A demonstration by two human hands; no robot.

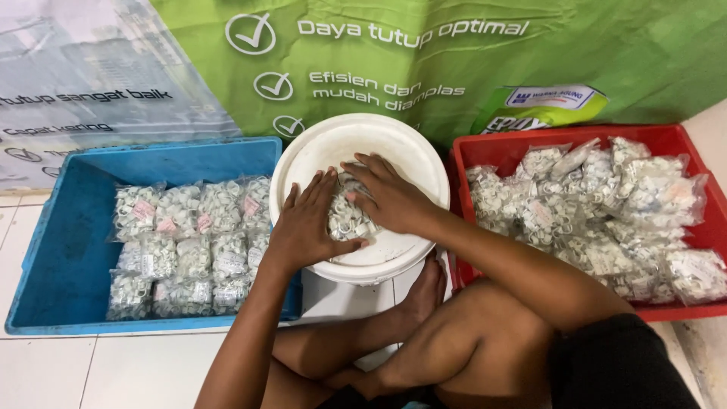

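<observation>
Bag [347, 216] of small white rings, clear plastic, lies in the white bucket [318, 148] between both hands; left hand [307, 227] and right hand [390, 198] press on it, fingers spread.

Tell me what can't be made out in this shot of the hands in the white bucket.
Head view only:
- Bag in the bucket: mostly covered by the left hand and right hand; each grip unclear.
- Small white parts in the bags: too small to identify.
- Red crate: right side cut off by the frame edge.
- Blue crate: floor under its bags hidden.
</observation>
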